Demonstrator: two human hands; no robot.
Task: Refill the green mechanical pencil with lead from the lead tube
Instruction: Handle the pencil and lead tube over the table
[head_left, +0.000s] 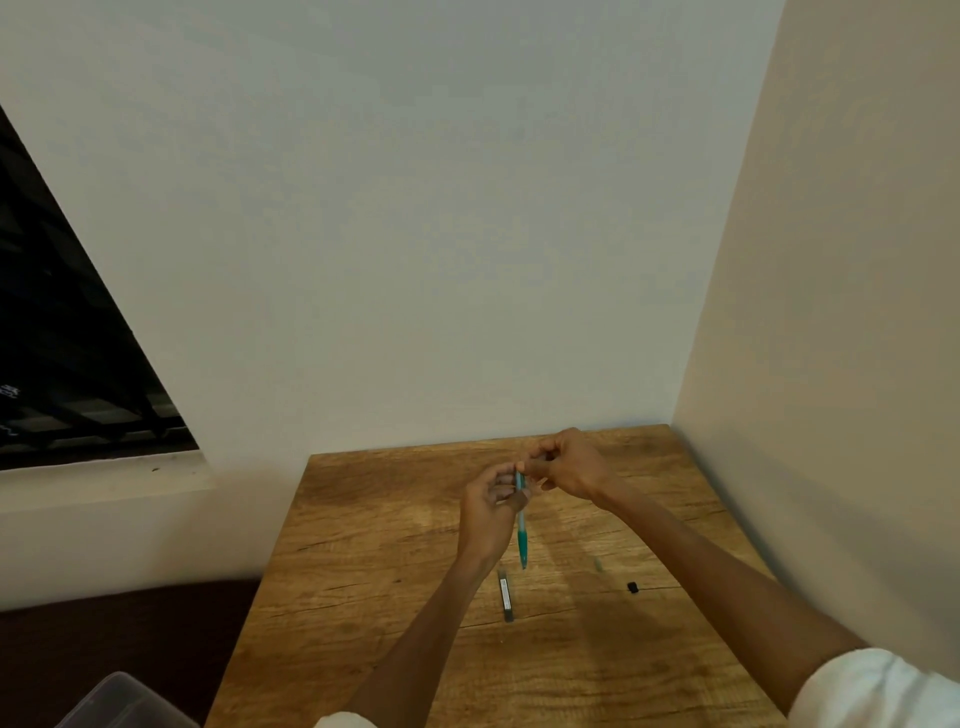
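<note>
I see a wooden table (363, 545) pushed into the corner where a pale wall (415, 208) meets a cream side wall (841, 260). To the left I can make out a dark window (57, 338) with bars across it above a white sill (98, 480), and below that a dark brown floor (114, 629). At the bottom left corner I see part of a clear plastic box (122, 701), and the table's grain shows a few dark cracks.
</note>
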